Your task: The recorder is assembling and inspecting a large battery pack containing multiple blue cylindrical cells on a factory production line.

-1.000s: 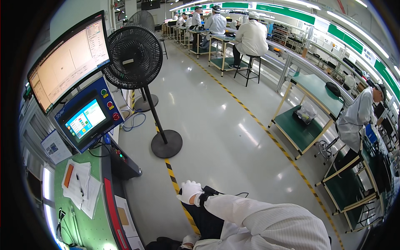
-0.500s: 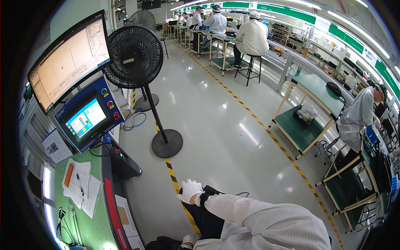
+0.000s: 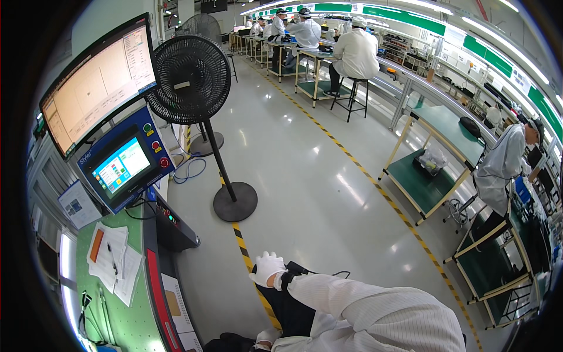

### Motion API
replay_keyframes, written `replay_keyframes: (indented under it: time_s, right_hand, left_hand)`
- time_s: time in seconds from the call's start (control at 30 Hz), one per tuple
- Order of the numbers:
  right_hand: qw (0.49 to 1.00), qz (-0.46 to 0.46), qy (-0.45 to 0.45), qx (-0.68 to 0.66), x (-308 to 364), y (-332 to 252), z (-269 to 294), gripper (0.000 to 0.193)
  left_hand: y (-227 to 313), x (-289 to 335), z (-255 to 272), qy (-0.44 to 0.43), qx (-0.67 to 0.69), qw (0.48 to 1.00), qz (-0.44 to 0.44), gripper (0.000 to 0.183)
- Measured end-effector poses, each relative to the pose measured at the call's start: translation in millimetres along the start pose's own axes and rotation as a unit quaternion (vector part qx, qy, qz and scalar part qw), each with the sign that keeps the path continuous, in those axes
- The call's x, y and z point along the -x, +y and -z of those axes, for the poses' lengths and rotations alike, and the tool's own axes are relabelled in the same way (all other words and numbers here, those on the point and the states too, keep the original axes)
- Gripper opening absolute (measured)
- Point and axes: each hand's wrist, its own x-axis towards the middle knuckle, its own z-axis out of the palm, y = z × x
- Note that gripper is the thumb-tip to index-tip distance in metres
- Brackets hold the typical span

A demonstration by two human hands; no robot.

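My right hand [image 3: 268, 269], in a white glove, rests on my dark-trousered knee [image 3: 293, 311]. Its fingers lie slightly bent over the knee, with no object visible in them. A black band [image 3: 286, 280] circles that wrist, and beside it sits a small black device [image 3: 297, 268] with a thin cable. Only a little of my left hand [image 3: 268, 336], also white-gloved, shows at the lower edge; its fingers are hidden. Nearest on the left is a green bench [image 3: 132, 220] carrying papers [image 3: 120, 261], a pen [image 3: 112, 258] and an orange strip [image 3: 97, 246].
A monitor [image 3: 99, 85] and a blue control panel [image 3: 126, 161] stand over the bench. A black pedestal fan [image 3: 190, 79] rises from the floor ahead. Striped tape [image 3: 352, 155] marks the floor. Green-topped carts [image 3: 448, 132] and a person [image 3: 501, 164] are at right; several people work farther back.
Both my hands stay in place. At the far right, the standing person's arms have shifted slightly.
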Motion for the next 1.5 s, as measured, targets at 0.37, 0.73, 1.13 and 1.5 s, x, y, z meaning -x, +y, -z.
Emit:
replay_keyframes:
  time_s: [0.37,0.73,1.13,1.5]
  right_hand:
    - [1.0,-0.009,-0.027,-0.008,-1.6,-3.8,1.8,0.061]
    - [1.0,-0.002,-0.015,-0.007,-1.5,-1.6,0.4,0.06]
    - [0.999,-0.01,-0.031,-0.008,-3.1,-3.7,7.9,0.059]
    - [0.999,-0.001,-0.049,0.02,-10.4,-6.1,7.1,0.059]
  left_hand:
    - [-1.3,1.8,-0.7,-0.003,-0.002,1.0,0.018,0.045]
    - [-6.6,-9.0,-14.6,-0.006,-0.015,1.0,-0.009,0.046]
    - [18.8,0.9,8.1,-0.071,0.015,0.996,0.041,0.056]
    - [18.3,4.1,6.7,-0.063,0.014,0.997,0.034,0.053]
